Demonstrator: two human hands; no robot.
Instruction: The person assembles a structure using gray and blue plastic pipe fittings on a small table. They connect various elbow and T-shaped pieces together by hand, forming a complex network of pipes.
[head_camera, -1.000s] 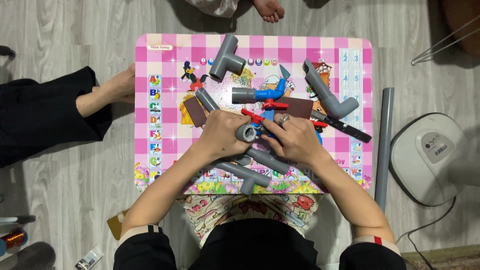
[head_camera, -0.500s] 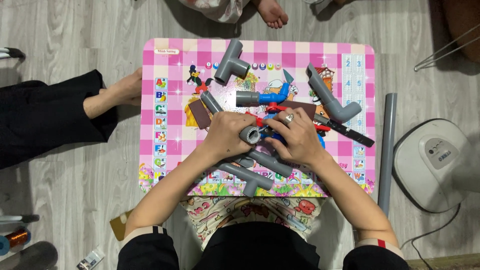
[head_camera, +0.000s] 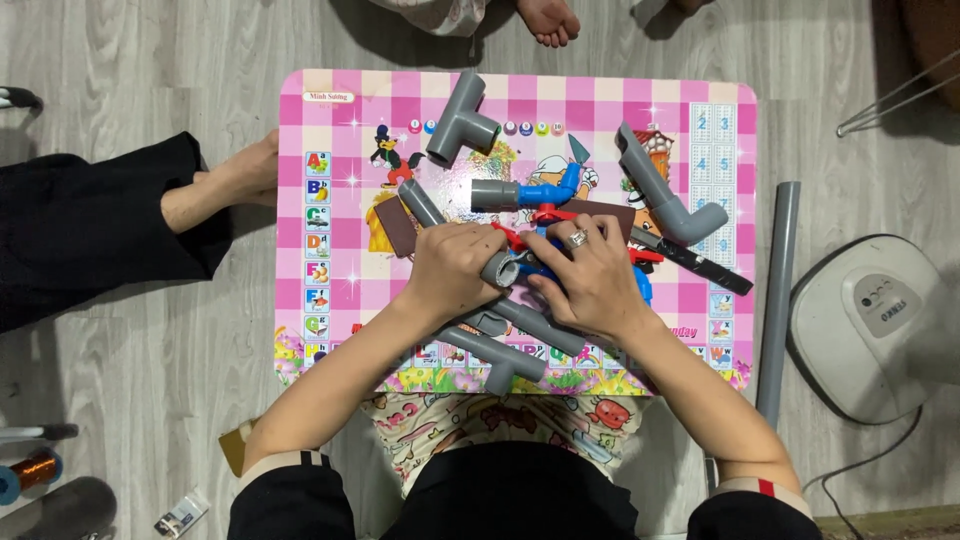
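Gripping grey pipe fitting (head_camera: 500, 268) | both hands, left (head_camera: 455, 270), right (head_camera: 590, 275) (palms down) | pink table (head_camera: 330, 330)

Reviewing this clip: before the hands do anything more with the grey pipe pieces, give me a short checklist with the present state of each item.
1. Left hand grips the short grey pipe fitting: ok.
2. Right hand also touches that fitting: cannot tell, its fingers cover the joint.
3. Fitting's open end visible and unblocked: ok.
4. Spare tee fitting lies apart from both hands on the pink table: ok.
5. Long grey pipe is off the table, on the floor beside it: ok.
6. Table surface around the hands uncluttered: not ok; blue pipe piece and black tool crowd close.
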